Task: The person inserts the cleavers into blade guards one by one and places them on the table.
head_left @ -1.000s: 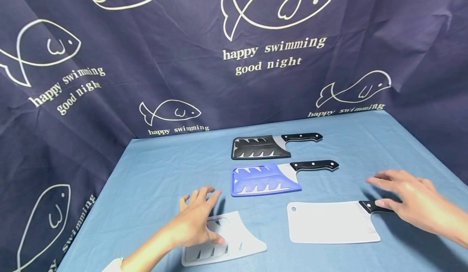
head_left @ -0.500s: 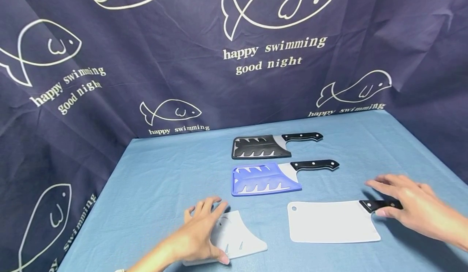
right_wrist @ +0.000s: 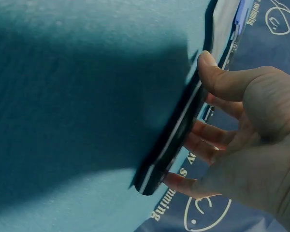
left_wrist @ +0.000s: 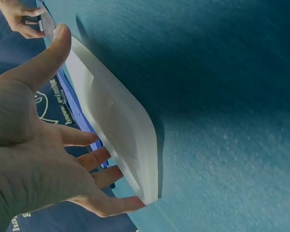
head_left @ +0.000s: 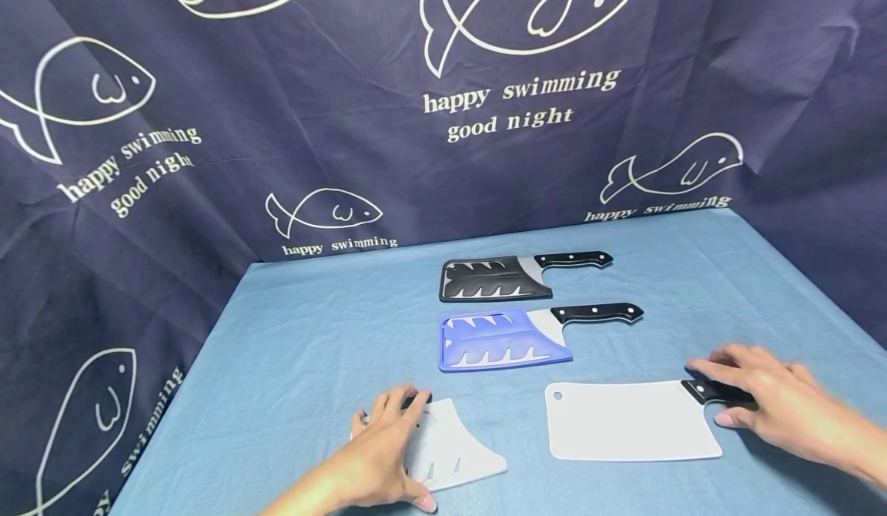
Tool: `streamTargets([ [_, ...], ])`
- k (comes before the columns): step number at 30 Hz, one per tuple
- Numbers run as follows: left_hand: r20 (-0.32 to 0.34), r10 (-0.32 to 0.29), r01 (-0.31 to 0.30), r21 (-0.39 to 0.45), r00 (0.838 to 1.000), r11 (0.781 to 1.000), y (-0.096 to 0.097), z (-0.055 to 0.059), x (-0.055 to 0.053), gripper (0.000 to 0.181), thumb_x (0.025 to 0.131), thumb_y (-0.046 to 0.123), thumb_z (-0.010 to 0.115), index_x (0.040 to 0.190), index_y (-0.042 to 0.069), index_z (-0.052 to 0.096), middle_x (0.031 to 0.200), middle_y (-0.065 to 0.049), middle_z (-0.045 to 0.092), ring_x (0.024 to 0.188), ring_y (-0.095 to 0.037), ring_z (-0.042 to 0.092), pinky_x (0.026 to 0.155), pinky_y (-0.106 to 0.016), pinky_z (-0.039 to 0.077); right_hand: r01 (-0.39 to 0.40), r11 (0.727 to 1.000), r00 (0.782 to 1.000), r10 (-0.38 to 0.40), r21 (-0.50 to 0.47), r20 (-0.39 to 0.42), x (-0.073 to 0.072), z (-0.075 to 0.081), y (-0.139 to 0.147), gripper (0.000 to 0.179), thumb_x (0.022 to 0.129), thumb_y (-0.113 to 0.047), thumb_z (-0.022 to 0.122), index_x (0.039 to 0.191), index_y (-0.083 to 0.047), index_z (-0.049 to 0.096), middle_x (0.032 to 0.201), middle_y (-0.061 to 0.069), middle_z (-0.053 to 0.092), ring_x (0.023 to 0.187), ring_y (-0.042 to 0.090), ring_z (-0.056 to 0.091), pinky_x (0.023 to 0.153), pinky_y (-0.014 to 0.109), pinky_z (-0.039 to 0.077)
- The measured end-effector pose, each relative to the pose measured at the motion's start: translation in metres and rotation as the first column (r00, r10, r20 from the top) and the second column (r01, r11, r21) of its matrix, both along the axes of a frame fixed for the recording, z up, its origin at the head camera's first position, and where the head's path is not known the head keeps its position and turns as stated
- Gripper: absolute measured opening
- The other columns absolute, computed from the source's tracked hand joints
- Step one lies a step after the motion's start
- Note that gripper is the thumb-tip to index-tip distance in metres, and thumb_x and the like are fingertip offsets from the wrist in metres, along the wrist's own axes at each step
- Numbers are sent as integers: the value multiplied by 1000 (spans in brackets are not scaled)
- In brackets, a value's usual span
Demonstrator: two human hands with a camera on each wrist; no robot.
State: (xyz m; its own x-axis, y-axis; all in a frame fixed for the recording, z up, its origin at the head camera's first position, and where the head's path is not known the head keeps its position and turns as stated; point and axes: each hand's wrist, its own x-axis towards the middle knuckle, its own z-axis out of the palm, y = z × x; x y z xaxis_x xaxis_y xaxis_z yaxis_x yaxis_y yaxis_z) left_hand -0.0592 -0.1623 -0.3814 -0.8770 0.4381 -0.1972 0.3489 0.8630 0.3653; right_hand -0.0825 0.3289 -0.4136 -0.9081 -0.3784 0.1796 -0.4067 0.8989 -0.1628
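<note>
My left hand [head_left: 377,454] spans a white blade sheath [head_left: 453,447] lying at the front of the table. Its fingertips are right at the sheath's far edge, the thumb by the near edge, as the left wrist view also shows; the palm hides the sheath's left part. To the right lies a cleaver with a bare white blade [head_left: 630,421] and a black riveted handle [head_left: 721,392]. Around that handle, my right hand [head_left: 779,400] has its fingers on the far side and its thumb on the near side, loosely bent. The handle's end shows in the right wrist view.
Behind lie a cleaver in a blue sheath [head_left: 502,340] and, farther back, one in a black sheath [head_left: 492,279], both handles pointing right. A blue cloth [head_left: 291,346] covers the table. Dark fish-print curtains [head_left: 333,115] stand at the back and sides.
My left hand has lowered over the white sheath and moved slightly nearer, its thumb shifting to the near edge. My right hand has come down around the cleaver handle. The knives have not moved.
</note>
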Motion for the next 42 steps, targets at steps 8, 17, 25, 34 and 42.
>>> streamTargets([
  [8, 34, 34, -32, -50, 999, 998, -1, 0, 0, 125, 44, 55, 86, 148, 9, 35, 144, -12, 31, 130, -36, 30, 85, -78, 23, -49, 998, 995, 52, 35, -86, -1, -5, -1, 57, 59, -28, 85, 114, -24, 71, 102, -8, 53, 89, 10, 49, 59, 36, 34],
  [17, 19, 52, -51, -28, 998, 998, 0, 2, 2, 117, 46, 47, 91, 145, 9, 42, 130, -6, 37, 115, -29, 36, 77, -67, 35, -141, 988, 966, 123, -64, -227, -3, -9, -1, 53, 51, -6, 86, 101, -21, 75, 86, -16, 48, 73, -3, 38, 52, 22, 29],
  [25, -22, 56, -56, -21, 998, 998, 0, 2, 2, 109, 47, 43, 92, 140, 9, 48, 124, -6, 42, 109, -27, 39, 70, -56, 38, -149, 985, 957, 120, -91, -263, -2, -11, -3, 25, 75, -26, 77, 98, -19, 76, 85, -18, 48, 75, -1, 38, 53, 23, 30],
  [34, -95, 85, -83, 21, 992, 996, 0, 0, -1, 106, 45, 45, 92, 136, 11, 51, 122, -7, 44, 108, -26, 41, 66, -53, 40, -62, 996, 960, 43, -61, -278, 2, -7, -8, 45, 61, 0, 78, 102, -16, 73, 86, -15, 47, 82, 8, 43, 58, 30, 27],
  [42, -348, 134, -113, 81, 928, 990, 3, 4, -11, 105, 43, 41, 92, 137, 22, 49, 126, -4, 45, 111, -24, 41, 73, -44, 35, -47, 987, 935, -11, -155, -354, -1, 12, -17, 54, 58, 9, 75, 108, -12, 68, 87, -6, 49, 85, 19, 42, 67, 41, 25],
])
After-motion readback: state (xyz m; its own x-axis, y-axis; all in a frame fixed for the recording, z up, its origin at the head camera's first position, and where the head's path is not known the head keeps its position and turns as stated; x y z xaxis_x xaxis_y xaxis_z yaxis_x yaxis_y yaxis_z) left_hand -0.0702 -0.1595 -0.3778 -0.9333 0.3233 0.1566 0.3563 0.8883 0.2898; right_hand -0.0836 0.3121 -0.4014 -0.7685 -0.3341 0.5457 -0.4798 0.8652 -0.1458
